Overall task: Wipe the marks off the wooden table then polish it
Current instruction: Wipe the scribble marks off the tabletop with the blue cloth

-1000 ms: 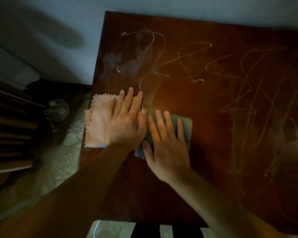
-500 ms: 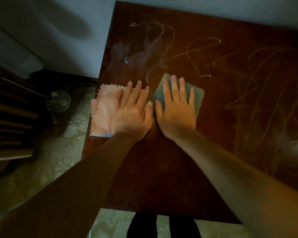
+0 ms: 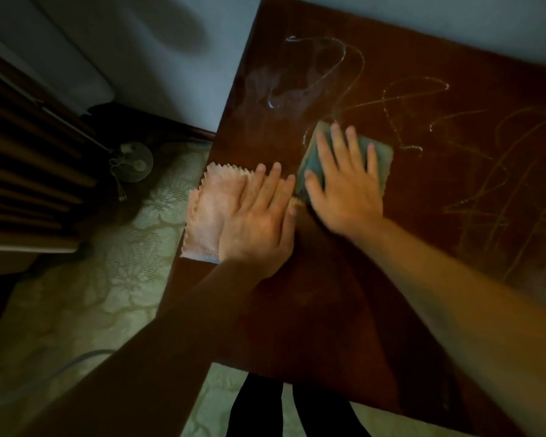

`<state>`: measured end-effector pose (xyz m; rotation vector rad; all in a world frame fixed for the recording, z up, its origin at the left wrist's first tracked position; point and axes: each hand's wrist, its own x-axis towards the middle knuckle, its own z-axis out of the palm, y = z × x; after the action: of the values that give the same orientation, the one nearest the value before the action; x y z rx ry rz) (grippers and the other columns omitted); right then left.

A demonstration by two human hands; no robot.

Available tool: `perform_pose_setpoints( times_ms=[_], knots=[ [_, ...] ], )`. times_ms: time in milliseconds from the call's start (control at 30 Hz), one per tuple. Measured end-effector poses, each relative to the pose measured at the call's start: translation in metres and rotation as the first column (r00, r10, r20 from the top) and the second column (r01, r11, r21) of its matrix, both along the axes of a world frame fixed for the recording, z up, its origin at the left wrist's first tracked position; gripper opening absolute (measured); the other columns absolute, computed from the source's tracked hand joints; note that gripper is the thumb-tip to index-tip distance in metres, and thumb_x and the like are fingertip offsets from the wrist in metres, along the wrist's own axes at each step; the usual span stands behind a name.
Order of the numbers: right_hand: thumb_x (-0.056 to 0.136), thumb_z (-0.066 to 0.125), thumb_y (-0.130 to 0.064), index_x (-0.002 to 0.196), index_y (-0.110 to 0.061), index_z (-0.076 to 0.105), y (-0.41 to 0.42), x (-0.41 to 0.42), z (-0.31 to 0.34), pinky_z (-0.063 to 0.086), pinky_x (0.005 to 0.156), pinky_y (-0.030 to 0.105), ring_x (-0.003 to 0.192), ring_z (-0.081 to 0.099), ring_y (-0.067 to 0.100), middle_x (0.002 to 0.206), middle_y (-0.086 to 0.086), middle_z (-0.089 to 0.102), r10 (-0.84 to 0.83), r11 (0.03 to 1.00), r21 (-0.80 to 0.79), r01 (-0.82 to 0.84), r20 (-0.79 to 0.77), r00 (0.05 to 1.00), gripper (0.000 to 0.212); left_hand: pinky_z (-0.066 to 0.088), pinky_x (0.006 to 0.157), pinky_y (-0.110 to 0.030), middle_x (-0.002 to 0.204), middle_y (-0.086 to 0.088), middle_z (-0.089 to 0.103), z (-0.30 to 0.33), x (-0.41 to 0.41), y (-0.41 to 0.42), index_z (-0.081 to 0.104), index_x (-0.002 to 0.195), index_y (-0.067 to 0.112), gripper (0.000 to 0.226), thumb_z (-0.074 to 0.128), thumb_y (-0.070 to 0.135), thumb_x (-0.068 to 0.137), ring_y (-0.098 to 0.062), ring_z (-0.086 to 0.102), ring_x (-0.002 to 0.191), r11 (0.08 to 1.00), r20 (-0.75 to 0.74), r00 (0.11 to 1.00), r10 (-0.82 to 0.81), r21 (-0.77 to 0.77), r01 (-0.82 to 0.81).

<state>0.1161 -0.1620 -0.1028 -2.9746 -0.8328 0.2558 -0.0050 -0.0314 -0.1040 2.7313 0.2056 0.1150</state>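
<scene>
Dim room, pale wall (image 3: 158, 74) at 11 o'clock, patterned floor (image 3: 85, 310) at 8 o'clock, small fan (image 3: 133, 159) lying at 9 o'clock beside dark slats (image 3: 29, 152). Filling the right half, dark wooden table (image 3: 312, 310), near corner at 6 o'clock.

Crossing the top from 12 to 3 o'clock, chalky marks (image 3: 344, 74); whitest loops at 12 o'clock, fainter yellowish scrawls (image 3: 498, 190) at 3 o'clock.

Lying flat at the table's left edge, about 9 o'clock from centre, pink cloth (image 3: 212, 209) with zigzag border. Resting on its right part, left hand (image 3: 259, 225), fingers straight and together, gripping nothing, only pressing down.

Just at 1 o'clock from it, blue cloth (image 3: 379, 156), its far corner touching the lowest white stroke. Pressing on top, right hand (image 3: 344, 190), fingers spread and straight, palm flat, not curling round the cloth. Blurred, so probably sliding.

Judging the step: wiping, only at the beginning, since nearly all marks remaining. Polishing not yet started; pink cloth probably waiting for that.

Needing next: pushing the blue cloth toward 12 o'clock over the white loops with firm flat pressure, then sweeping toward 3 o'clock. Keeping the cloth under the palm so as not to be bunching.
</scene>
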Motion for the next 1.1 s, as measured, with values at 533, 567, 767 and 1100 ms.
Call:
perform_pose_setpoints(
  times_ms=[533,567,767,1100],
  knots=[
    [0.103,0.017,-0.055,0.163,-0.018,0.008,0.054,0.003,0.001,-0.001,0.127,0.053,0.158,-0.002,0.026,0.172,0.007,0.003,0.238,0.971,0.013,-0.238,-0.026,0.971,0.071,0.028,0.115,-0.031,0.161,-0.011,0.024,0.025,-0.083,-0.016,0.043,0.145,0.015,0.051,0.044,0.035,0.098,-0.017,0.028,0.145,0.876,-0.044,0.959,0.281,-0.397,-0.275],
    [0.103,0.015,-0.055,0.163,-0.018,0.004,0.066,0.018,0.001,-0.003,0.127,0.053,0.158,-0.005,0.026,0.172,0.006,0.000,0.196,0.981,0.003,-0.196,-0.035,0.980,0.071,0.034,0.111,-0.038,0.159,-0.013,0.027,0.026,-0.071,-0.013,0.047,0.141,0.015,0.048,0.046,0.031,0.096,-0.020,0.032,0.142,0.881,-0.017,0.949,0.314,-0.367,-0.298],
    [0.104,0.015,-0.050,0.163,-0.012,0.007,0.075,-0.011,-0.001,0.002,0.126,0.056,0.158,0.000,0.031,0.171,0.014,0.004,0.140,0.990,0.025,-0.140,0.012,0.990,0.070,0.019,0.115,-0.041,0.151,-0.009,0.039,0.018,0.001,0.035,0.047,0.139,0.016,0.042,0.036,0.033,0.102,-0.023,0.036,0.140,0.845,-0.064,0.848,0.526,-0.077,-0.530],
    [0.101,0.019,-0.060,0.164,-0.028,0.006,0.064,0.021,0.009,0.000,0.126,0.049,0.158,-0.003,0.024,0.172,0.003,0.000,0.578,0.815,-0.004,-0.580,-0.068,0.813,0.071,0.051,0.078,-0.042,0.094,0.003,0.065,0.011,0.013,0.048,0.057,0.114,0.030,0.042,0.025,0.051,0.098,-0.024,0.062,0.084,0.642,-0.140,0.690,0.710,-0.271,-0.717]
  ],
)
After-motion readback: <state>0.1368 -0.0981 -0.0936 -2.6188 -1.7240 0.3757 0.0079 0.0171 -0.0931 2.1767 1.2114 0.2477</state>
